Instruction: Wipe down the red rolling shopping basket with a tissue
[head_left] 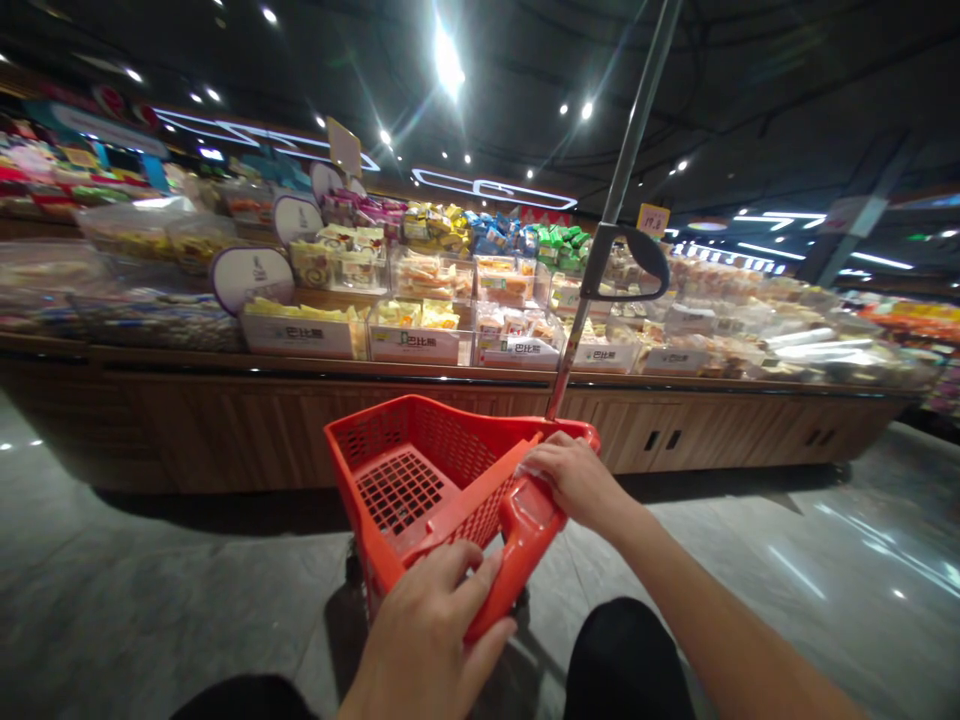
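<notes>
A red plastic shopping cart point(450, 432) stands before me, with nothing in the part of its basket that shows. My left hand point(435, 615) is closed over the near left end of its handle point(521, 550), thumb on the near side. At the handle's far right end, my right hand point(574, 475) grips with its fingers curled over the top; their tips are partly hidden. A metal pole point(622, 160) with a dark grey looped grip point(626, 262) rises from the cart's right corner.
Across the front runs a wooden display counter point(225, 425) with clear bins of packaged snacks point(416, 315). Round white signs point(251, 275) and a yellow price card point(653, 220) stand among them. Grey tiled floor point(187, 590) lies around the cart, and my dark-clothed knees show below.
</notes>
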